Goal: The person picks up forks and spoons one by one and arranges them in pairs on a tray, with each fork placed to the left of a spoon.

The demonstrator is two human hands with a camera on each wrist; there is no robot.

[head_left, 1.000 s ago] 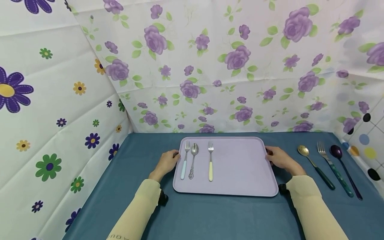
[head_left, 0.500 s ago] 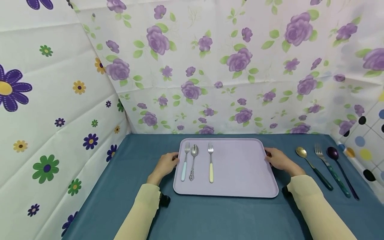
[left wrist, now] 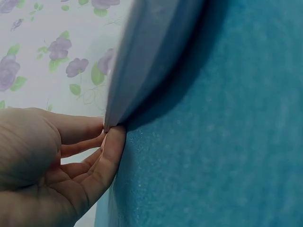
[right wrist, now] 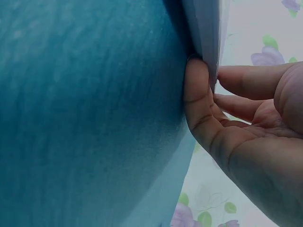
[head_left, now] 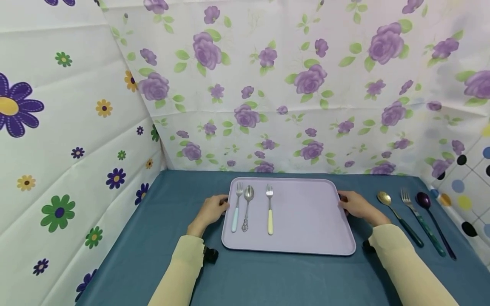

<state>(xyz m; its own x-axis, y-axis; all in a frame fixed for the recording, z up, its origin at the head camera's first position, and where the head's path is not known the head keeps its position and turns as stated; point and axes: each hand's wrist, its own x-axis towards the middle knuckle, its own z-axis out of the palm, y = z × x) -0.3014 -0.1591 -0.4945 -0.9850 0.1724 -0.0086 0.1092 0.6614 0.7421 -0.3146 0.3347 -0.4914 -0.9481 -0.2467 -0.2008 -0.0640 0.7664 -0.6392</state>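
Observation:
A lilac rectangular tray [head_left: 306,216] lies before me, its long sides running left to right. My left hand [head_left: 209,211] pinches its left rim; in the left wrist view the thumb and fingers [left wrist: 113,142] meet at the tray's edge, one digit tucked underneath. On the opposite side my right hand [head_left: 360,206] grips the right rim, a fingertip [right wrist: 196,75] under the edge in the right wrist view. Toward the tray's left lie a fork with a pale blue handle [head_left: 235,219], a silver spoon with an ornate handle [head_left: 249,193] and a fork with a yellow handle [head_left: 270,221].
Right of my right hand, a gold spoon with a dark green handle [head_left: 411,233], a fork with a green handle [head_left: 430,233] and a dark purple spoon [head_left: 423,199] lie on the blue tablecloth [head_left: 283,280]. Flowered sheets [head_left: 229,85] close off the back and left.
The head view has shifted slightly. Both hands keep their hold on the tray's sides, and the cutlery on it lies in the same arrangement.

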